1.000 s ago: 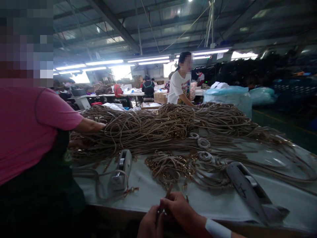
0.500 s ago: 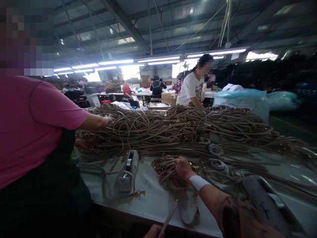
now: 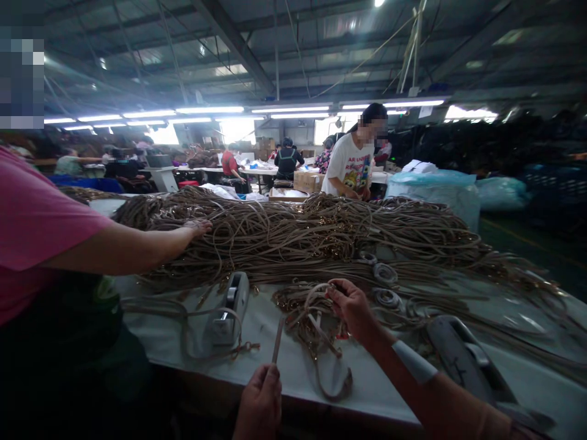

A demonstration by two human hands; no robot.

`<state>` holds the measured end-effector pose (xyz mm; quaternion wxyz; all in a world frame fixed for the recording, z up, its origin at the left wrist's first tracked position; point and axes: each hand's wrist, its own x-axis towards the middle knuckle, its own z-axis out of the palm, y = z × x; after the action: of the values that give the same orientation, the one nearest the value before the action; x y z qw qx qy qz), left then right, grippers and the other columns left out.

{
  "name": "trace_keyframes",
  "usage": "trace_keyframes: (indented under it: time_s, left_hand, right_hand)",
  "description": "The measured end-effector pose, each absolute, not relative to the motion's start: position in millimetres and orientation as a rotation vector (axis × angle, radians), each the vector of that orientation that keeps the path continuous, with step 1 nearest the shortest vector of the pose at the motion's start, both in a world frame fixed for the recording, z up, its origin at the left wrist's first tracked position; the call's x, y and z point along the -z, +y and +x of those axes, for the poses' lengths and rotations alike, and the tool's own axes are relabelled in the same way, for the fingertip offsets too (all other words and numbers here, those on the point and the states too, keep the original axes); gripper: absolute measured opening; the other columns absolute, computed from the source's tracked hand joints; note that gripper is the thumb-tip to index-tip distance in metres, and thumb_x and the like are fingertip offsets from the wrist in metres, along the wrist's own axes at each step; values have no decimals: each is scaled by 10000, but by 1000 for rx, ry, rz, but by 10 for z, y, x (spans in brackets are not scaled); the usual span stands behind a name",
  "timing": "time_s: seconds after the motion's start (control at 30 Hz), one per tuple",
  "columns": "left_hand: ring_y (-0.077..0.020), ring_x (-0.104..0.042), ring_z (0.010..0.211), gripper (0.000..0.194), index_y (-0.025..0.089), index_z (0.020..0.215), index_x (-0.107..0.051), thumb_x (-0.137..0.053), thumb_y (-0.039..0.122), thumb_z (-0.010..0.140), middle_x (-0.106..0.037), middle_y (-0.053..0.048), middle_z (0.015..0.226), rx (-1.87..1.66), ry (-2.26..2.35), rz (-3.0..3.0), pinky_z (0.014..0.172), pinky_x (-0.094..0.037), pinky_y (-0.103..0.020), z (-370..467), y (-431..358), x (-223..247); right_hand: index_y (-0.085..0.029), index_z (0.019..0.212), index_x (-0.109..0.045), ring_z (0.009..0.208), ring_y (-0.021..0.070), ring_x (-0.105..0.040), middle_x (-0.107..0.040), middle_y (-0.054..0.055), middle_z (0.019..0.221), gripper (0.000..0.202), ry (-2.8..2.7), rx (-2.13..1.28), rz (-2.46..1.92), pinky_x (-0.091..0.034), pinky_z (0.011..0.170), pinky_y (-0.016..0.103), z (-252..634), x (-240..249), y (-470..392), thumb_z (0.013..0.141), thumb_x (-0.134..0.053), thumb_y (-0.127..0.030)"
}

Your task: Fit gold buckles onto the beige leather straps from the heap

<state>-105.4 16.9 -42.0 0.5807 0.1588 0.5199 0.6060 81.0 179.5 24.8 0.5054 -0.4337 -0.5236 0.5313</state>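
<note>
At the table's near edge, my left hand is closed around a narrow grey-brown strap, whose end points upward. My right hand, a pale band around its wrist, pinches another strap with finger and thumb. That strap arches up from a small tangled bundle of straps with gold-coloured metal clips. A looped strap end lies below the bundle. Something small and red shows under my right hand; I cannot make out what it is.
A long heap of similar straps covers the table's far half. One tape dispenser stands left, another right. Several tape rolls lie between. A co-worker's pink-sleeved arm reaches over the heap. Another person stands opposite.
My right hand has lifted a strap from the small bundle. My left hand has come up further into view with its strap. The co-worker at left has shifted leftward in view.
</note>
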Motion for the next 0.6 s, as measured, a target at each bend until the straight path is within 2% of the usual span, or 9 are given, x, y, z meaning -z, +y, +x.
trace_keyframes:
  time_s: [0.1,0.23,0.33,0.5,0.6]
  left_hand:
    - [-7,-255,367,649,215,720,-416,-869,621,494,-410,123,513,-1439,1170,311,350,-200,-118,-999,189,286]
    - [-3,-319,386,638,205,736,-441,-889,585,487,-454,112,541,-1467,1162,293,371,-237,-104,-945,155,196]
    - [-4,-316,377,613,193,732,-478,-848,634,521,-484,93,545,-1427,1206,330,364,-231,-119,-877,104,217]
    - [-16,-223,349,556,181,720,-524,-761,676,631,-342,125,438,-1335,1182,482,349,-162,-148,-683,-15,226]
    - [-23,-214,371,516,176,725,-535,-718,658,705,-337,119,448,-1285,1156,583,363,-160,-158,-575,-94,168]
  right_hand:
    - [-188,935,-546,412,39,-275,-574,-32,710,360,-1089,-1523,-973,-194,383,191,810,-247,1477,749,-716,-445]
    - [-181,862,-543,417,18,-244,-557,-41,704,358,-882,-1753,-915,-190,383,170,868,-223,1101,693,-788,-382]
    - [-174,825,-550,420,13,-245,-561,-39,710,323,-751,-1840,-898,-195,377,161,930,-221,936,680,-799,-320]
    - [-167,783,-545,425,22,-293,-559,-27,712,223,-603,-1870,-908,-224,366,148,969,-180,817,728,-742,-254]
    - [-169,781,-543,436,35,-338,-555,-23,710,168,-536,-1854,-925,-255,369,150,950,-130,778,751,-700,-222]
